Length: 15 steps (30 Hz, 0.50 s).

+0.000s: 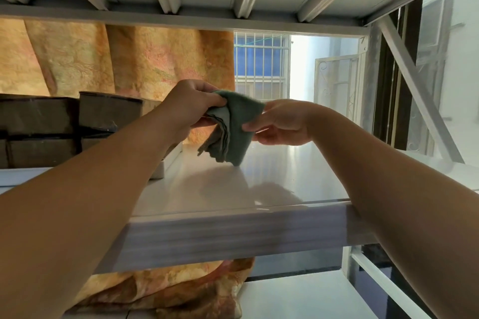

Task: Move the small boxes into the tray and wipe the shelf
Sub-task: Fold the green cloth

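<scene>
A folded green cloth (233, 128) hangs above the white shelf (272, 176), its lowest corner just touching the surface. My left hand (190, 106) grips the cloth's upper left part. My right hand (282, 123) pinches its right edge. Several small brown boxes (51, 124) are stacked at the left in a white tray (166, 163), whose right wall shows beside my left forearm. My left arm hides part of the tray and boxes.
The shelf above (181, 18) hangs low over my hands. An orange patterned curtain (116, 59) is behind the boxes. A diagonal brace and upright (414, 90) stand at the right. A barred window (261, 65) lies behind. A lower shelf (298, 298) shows below.
</scene>
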### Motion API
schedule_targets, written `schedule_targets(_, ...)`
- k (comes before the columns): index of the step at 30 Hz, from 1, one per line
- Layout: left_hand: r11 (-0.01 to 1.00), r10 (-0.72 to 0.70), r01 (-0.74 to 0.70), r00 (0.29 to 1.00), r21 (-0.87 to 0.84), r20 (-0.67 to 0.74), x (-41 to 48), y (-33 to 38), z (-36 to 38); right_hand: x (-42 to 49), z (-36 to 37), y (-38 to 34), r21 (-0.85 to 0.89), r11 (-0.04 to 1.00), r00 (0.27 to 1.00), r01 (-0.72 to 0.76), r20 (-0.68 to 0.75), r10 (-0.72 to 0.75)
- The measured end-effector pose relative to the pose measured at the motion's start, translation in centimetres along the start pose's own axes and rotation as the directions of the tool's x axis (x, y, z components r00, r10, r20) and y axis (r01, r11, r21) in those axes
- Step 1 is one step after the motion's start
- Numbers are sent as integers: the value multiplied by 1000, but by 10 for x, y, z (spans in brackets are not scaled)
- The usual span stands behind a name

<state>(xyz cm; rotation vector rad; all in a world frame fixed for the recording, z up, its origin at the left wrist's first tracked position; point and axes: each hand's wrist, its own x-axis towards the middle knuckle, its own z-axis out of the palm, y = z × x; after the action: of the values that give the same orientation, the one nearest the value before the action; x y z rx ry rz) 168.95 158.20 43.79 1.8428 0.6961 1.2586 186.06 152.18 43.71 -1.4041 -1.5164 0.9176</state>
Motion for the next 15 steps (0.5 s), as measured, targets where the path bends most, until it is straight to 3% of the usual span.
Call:
schedule_targets(2, 1000, -12, 12, 1000, 3, 4, 0, 0, -1, 0, -2, 1, -77, 996, 990, -44, -137, 33)
schedule_targets(4, 998, -9, 8, 1000, 56, 7, 1, -1, 1, 1, -4, 0, -9, 1000, 965, 20, -262, -22)
schedule_targets(7, 991, 11, -16, 999, 129, 38, 2, -2, 3, 3, -5, -2, 5, 976, 912, 219, -355, -203)
schedule_targets(10, 996, -20, 11, 995, 91, 98, 0, -2, 3, 2, 0, -5, -200, 918, 813, 343, -426, -396)
schedule_targets(13, 996, -74, 70, 994, 62, 76, 0, -4, 2, 2, 5, -7, -479, 783, 702, 397, -392, -595)
schedule_targets(15, 992, -128, 129, 990, -12, 52, -1, -5, 0, 1, 10, -9, -543, 724, 699, 425, -311, -644)
